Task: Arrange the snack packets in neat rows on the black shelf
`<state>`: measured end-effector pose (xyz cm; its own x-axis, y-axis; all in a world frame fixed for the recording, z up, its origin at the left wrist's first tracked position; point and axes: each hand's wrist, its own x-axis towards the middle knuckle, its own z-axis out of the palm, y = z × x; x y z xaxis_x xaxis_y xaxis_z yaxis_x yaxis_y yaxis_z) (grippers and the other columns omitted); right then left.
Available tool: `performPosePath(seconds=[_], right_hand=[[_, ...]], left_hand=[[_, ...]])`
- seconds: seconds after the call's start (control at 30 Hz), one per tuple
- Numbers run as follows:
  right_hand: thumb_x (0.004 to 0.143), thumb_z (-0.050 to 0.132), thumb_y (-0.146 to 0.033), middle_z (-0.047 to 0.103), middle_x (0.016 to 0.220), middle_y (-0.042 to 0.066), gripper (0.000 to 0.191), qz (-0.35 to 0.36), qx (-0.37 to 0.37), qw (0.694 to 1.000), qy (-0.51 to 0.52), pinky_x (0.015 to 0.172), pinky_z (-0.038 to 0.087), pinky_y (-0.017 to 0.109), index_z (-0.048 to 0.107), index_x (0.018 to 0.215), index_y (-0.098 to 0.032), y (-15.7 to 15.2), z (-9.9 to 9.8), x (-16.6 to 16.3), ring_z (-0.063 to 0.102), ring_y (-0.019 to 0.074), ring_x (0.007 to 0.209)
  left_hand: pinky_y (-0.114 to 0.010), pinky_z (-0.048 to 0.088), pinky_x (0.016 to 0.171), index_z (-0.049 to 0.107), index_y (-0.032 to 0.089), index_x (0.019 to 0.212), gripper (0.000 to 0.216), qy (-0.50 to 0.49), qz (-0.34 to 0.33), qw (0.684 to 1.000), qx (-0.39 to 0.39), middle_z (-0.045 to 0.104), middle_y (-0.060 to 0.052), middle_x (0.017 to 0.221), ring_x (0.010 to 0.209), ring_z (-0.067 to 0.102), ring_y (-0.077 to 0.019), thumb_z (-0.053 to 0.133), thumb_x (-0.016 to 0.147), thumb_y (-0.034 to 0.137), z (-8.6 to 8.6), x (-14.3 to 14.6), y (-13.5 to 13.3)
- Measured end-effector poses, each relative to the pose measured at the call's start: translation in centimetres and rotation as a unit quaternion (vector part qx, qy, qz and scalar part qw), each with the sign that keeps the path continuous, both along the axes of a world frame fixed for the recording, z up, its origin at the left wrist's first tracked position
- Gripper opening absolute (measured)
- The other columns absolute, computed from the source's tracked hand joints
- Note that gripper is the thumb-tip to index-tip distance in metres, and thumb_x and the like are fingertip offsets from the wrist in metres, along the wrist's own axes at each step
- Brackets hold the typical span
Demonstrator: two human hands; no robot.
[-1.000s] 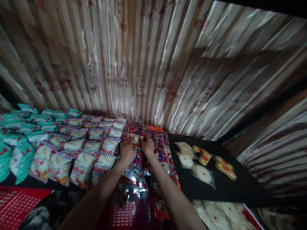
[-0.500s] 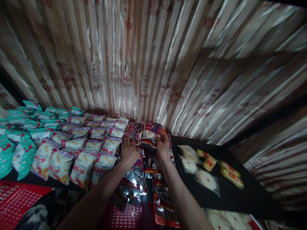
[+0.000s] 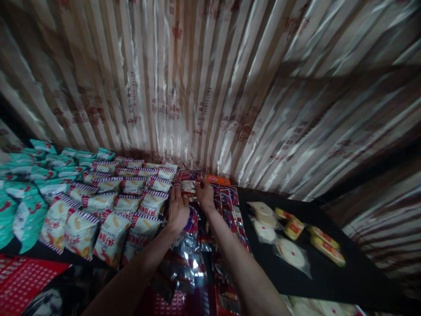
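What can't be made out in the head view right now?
All in the head view:
- Grip on the dark red packet: the backs of the left hand and right hand hide most finger contact.
- Red basket, lower left: cut off by the picture's edges.
- Pale packs, lower right: cut off by the bottom edge.
- Small print on the teal bags: too small and blurred.

The black tabletop (image 3: pixel 329 278) carries, from its left end, teal bags (image 3: pixel 29 219), white bags (image 3: pixel 107 235), dark red packets (image 3: pixel 227 206) reaching the back edge, wrapped white discs (image 3: pixel 291 252), and yellow packs (image 3: pixel 327 249) near the right edge.
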<state>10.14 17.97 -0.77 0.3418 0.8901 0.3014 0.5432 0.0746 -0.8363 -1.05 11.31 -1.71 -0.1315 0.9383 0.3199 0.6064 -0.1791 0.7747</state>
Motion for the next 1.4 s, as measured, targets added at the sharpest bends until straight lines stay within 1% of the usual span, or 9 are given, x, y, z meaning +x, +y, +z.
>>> performPosePath(seconds=[0.13, 0.3, 0.4, 0.53, 0.67, 0.87, 1.0, 1.27, 1.4], right_hand=[[0.075, 0.047, -0.022, 0.069, 0.095, 0.008, 0.031, -0.009, -0.036, 0.998, -0.045, 0.085, 0.045, 0.032, 0.066, 0.099, -0.015, 0.2, 0.2, -0.2, 0.062, 0.0191, 0.087], [0.076, 0.049, -0.022, 0.069, 0.096, 0.006, 0.029, -0.017, -0.062, 0.996, -0.070, 0.083, 0.046, 0.031, 0.066, 0.099, -0.018, -0.3, 0.3, 0.0, 0.062, 0.0183, 0.087], [0.077, 0.049, -0.021, 0.069, 0.095, 0.005, 0.028, -0.015, -0.070, 0.994, -0.081, 0.080, 0.046, 0.029, 0.066, 0.099, -0.019, -0.5, 0.5, -0.2, 0.063, 0.0174, 0.085], [0.079, 0.049, -0.021, 0.069, 0.096, 0.005, 0.028, -0.020, -0.081, 0.991, -0.105, 0.080, 0.046, 0.028, 0.065, 0.101, -0.021, -0.8, 0.9, -0.7, 0.063, 0.0175, 0.087], [0.080, 0.048, -0.022, 0.069, 0.095, 0.006, 0.029, -0.019, -0.093, 0.989, -0.117, 0.079, 0.046, 0.027, 0.064, 0.104, -0.019, -1.0, 1.2, -0.6, 0.063, 0.0177, 0.087], [0.082, 0.047, -0.025, 0.068, 0.094, 0.006, 0.030, -0.026, -0.113, 0.984, -0.137, 0.076, 0.046, 0.027, 0.063, 0.106, -0.020, -1.4, 1.0, -0.3, 0.063, 0.0183, 0.086], [0.082, 0.047, -0.031, 0.067, 0.097, 0.008, 0.030, -0.034, -0.118, 0.980, -0.155, 0.075, 0.046, 0.030, 0.063, 0.106, -0.022, -1.6, 0.8, -0.5, 0.063, 0.0212, 0.088], [0.081, 0.048, -0.031, 0.066, 0.093, 0.007, 0.030, -0.051, -0.117, 0.973, -0.192, 0.073, 0.046, 0.030, 0.063, 0.106, -0.025, -1.4, 0.5, -1.3, 0.062, 0.0204, 0.086], [0.080, 0.049, -0.030, 0.062, 0.098, 0.009, 0.032, -0.061, -0.105, 0.973, -0.197, 0.076, 0.046, 0.031, 0.062, 0.109, -0.025, -2.0, 0.9, -1.2, 0.059, 0.0217, 0.090]], left_hand=[[-0.043, 0.027, 0.111, 0.039, 0.005, 0.130, 0.047, 0.042, -0.033, 0.999, 0.002, 0.041, -0.017, 0.139, 0.135, 0.025, -0.0230, 0.028, 0.086, 0.016, -0.2, 0.1, -0.3], [-0.044, 0.026, 0.110, 0.041, 0.003, 0.130, 0.049, 0.131, 0.033, 0.989, -0.053, 0.038, -0.019, 0.140, 0.135, 0.026, -0.0273, 0.034, 0.085, 0.022, 0.8, 0.4, -0.9], [-0.045, 0.031, 0.106, 0.042, 0.005, 0.130, 0.050, 0.160, 0.044, 0.981, -0.098, 0.035, -0.019, 0.142, 0.131, 0.033, -0.0292, 0.037, 0.086, 0.028, 1.5, 0.6, -1.4], [-0.042, 0.034, 0.104, 0.040, 0.005, 0.132, 0.055, 0.170, 0.036, 0.975, -0.140, 0.034, -0.019, 0.142, 0.130, 0.035, -0.0296, 0.042, 0.083, 0.030, 2.3, 0.6, -1.7], [-0.038, 0.032, 0.106, 0.037, 0.003, 0.133, 0.059, 0.169, 0.022, 0.977, -0.129, 0.033, -0.020, 0.143, 0.130, 0.035, -0.0286, 0.046, 0.079, 0.026, 2.6, 0.9, -1.9], [-0.042, 0.033, 0.104, 0.041, 0.006, 0.131, 0.055, 0.184, 0.038, 0.975, -0.115, 0.033, -0.019, 0.143, 0.130, 0.034, -0.0305, 0.045, 0.079, 0.025, 2.3, 1.3, -2.3], [-0.044, 0.029, 0.106, 0.039, 0.011, 0.134, 0.057, 0.217, 0.029, 0.970, -0.108, 0.029, -0.017, 0.146, 0.135, 0.025, -0.0311, 0.045, 0.080, 0.027, 2.2, 0.9, -2.2], [-0.045, 0.032, 0.104, 0.035, 0.014, 0.136, 0.055, 0.209, 0.004, 0.966, -0.154, 0.031, -0.016, 0.145, 0.133, 0.028, -0.0309, 0.040, 0.084, 0.029, 2.0, 0.8, -1.1], [-0.046, 0.029, 0.105, 0.032, 0.012, 0.138, 0.058, 0.201, 0.006, 0.966, -0.161, 0.026, -0.018, 0.146, 0.134, 0.026, -0.0324, 0.041, 0.084, 0.029, 2.3, 0.9, -1.2]])
